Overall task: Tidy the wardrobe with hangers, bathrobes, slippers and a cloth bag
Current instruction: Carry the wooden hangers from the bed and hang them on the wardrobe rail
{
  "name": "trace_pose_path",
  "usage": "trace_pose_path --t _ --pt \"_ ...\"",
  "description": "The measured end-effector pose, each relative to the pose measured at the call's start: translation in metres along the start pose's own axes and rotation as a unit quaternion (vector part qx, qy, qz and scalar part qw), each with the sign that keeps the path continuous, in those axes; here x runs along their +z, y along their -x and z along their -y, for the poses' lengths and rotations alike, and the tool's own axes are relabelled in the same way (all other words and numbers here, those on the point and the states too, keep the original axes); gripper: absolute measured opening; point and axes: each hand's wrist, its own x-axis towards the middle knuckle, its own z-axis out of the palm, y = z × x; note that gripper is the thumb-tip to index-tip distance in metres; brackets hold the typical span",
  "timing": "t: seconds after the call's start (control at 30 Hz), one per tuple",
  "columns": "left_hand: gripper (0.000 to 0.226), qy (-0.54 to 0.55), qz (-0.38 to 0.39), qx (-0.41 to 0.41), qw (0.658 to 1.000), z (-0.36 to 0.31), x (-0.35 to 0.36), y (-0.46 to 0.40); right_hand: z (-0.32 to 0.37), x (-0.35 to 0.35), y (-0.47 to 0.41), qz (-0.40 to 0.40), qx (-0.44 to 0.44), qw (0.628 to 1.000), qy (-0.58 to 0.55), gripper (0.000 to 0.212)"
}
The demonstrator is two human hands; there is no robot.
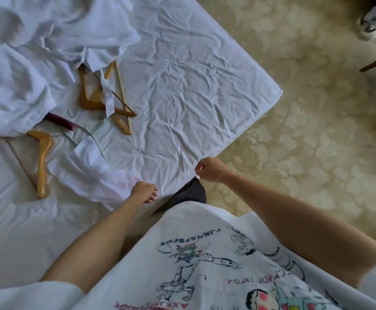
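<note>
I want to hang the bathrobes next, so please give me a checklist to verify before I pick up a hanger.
1. Left hand free: ok, it holds nothing I can see.
2. Right hand free: cannot tell, fingers curled at the sheet edge.
3. Hanger by the left hand reachable: ok, mostly uncovered.
4. Crossed hangers separable: not ok, a white strip lies tangled across them.
5. Bathrobes laid flat: not ok, crumpled.

Three wooden hangers (pixel 106 97); two white bathrobes (pixel 14 90); two hands (pixel 211 170).
</note>
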Motion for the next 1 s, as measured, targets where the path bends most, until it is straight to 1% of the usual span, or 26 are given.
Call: trace_pose_path --t 0.13,0.23,0.33,0.47,0.6,0.63,0.7,0.77,0.87,0.93,0.97,1.0 --pt "0.016 0.06 0.005 0.012 0.998 -0.056 0.02 -0.003 -0.013 -0.065 -0.046 0.028 -0.003 0.998 0.057 0.019" --pt "0.022 0.068 -0.007 0.049 0.996 -0.099 0.027 -0.003 -0.028 -0.116 -0.083 0.041 0.002 0.994 0.103 0.019" --pt "0.023 0.08 -0.012 0.075 0.994 -0.131 0.022 -0.003 -0.032 -0.156 -0.118 0.055 0.016 0.992 0.115 0.019" --pt "0.024 0.141 -0.053 0.053 0.987 -0.158 0.01 -0.015 -0.02 -0.188 -0.167 0.087 0.014 0.989 0.122 0.014" --pt "0.023 0.212 -0.09 0.019 0.973 -0.172 0.002 -0.027 0.001 -0.203 -0.211 0.148 -0.01 0.975 0.163 0.01" --pt "0.022 0.228 -0.105 0.009 0.968 -0.174 -0.001 -0.031 0.007 -0.205 -0.223 0.163 -0.017 0.969 0.183 0.011" --pt "0.019 0.261 -0.144 -0.01 0.955 -0.18 -0.01 -0.04 0.028 -0.208 -0.251 0.181 -0.04 0.958 0.22 0.02" --pt "0.016 0.294 -0.186 -0.029 0.937 -0.187 -0.022 -0.052 0.058 -0.204 -0.283 0.195 -0.065 0.95 0.234 0.018" --pt "0.017 0.328 -0.234 -0.055 0.913 -0.196 -0.043 -0.082 0.118 -0.187 -0.321 0.194 -0.12 0.943 0.24 0.025" --pt "0.018 0.326 -0.25 -0.071 0.909 -0.2 -0.058 -0.105 0.154 -0.167 -0.343 0.186 -0.152 0.946 0.217 0.035" --pt "0.022 0.321 -0.26 -0.08 0.907 -0.2 -0.066 -0.118 0.169 -0.155 -0.353 0.176 -0.168 0.946 0.217 0.035" --pt "0.026 0.313 -0.27 -0.091 0.906 -0.2 -0.074 -0.131 0.182 -0.143 -0.363 0.161 -0.185 0.944 0.219 0.03"
